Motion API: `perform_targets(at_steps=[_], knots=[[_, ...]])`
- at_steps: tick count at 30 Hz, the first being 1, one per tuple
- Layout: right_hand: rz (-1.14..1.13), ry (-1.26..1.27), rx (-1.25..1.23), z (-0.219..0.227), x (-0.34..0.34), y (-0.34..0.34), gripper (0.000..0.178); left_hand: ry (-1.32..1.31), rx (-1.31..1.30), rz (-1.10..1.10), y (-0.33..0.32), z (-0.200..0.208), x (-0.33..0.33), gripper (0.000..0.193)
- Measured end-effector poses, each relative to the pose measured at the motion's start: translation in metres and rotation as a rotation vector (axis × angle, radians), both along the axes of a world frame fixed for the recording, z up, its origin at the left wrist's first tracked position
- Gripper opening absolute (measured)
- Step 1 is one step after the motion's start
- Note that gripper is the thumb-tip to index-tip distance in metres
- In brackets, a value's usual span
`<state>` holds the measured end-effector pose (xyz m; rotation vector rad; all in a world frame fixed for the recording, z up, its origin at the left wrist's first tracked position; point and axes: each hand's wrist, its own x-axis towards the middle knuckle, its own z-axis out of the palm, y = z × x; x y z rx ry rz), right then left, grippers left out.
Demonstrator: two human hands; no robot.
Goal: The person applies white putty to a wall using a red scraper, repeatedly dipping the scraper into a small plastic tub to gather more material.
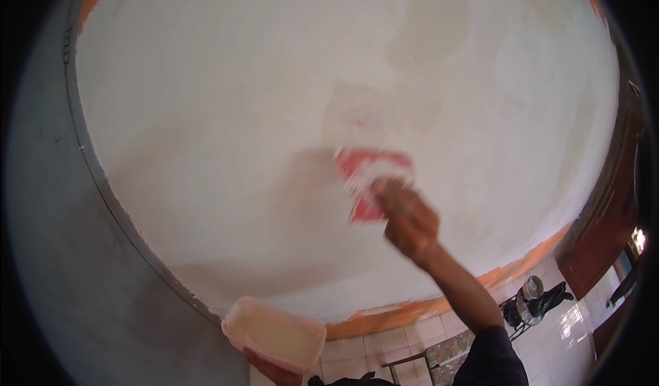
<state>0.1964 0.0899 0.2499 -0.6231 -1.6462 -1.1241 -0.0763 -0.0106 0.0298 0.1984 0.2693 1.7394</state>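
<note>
My right hand (410, 222) pinches a red putty spreader (364, 161) smeared with white, slightly blurred by motion. The spreader is at the middle of a large wall (206, 132) coated whitish; whether its edge touches the surface I cannot tell. Just above it, a reddish mark (360, 118) shows within a darker, damp-looking patch. Low on the left, my left hand (271, 369) supports a pale pink rectangular tub (231, 323) from beneath. Cream-white paste lies inside the tub. Most of the left fingers are hidden under it.
A grey wall (130, 283) meets the white one on the left. An orange band (398, 319) runs along its lower edge. Below stand a paint-spattered bench (449, 358) and, at right, a bucket (532, 288) beside dark cloth or plastic on a tiled floor (549, 345).
</note>
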Motion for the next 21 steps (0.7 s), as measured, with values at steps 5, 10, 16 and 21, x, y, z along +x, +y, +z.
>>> perform_targets(at_steps=[5, 10, 16, 21], knots=[[-0.172, 0.192, 0.213, 0.049, 0.037, 0.037, 0.05, 0.095, 0.055, 0.0, 0.003, -0.006, 0.004, 0.072], [-0.116, 0.015, -0.097, -0.067, -0.014, 0.075, 0.043, 0.289, 0.137, 0.074, 0.008, -0.02, -0.001, 0.073], [-0.004, -0.182, -0.435, -0.157, -0.039, 0.028, 0.042, 0.127, 0.106, -0.003, -0.002, -0.01, 0.002, 0.073], [-0.049, 0.105, 0.073, -0.027, 0.002, 0.025, 0.035, 0.331, 0.19, 0.093, 0.0, -0.018, -0.007, 0.068]])
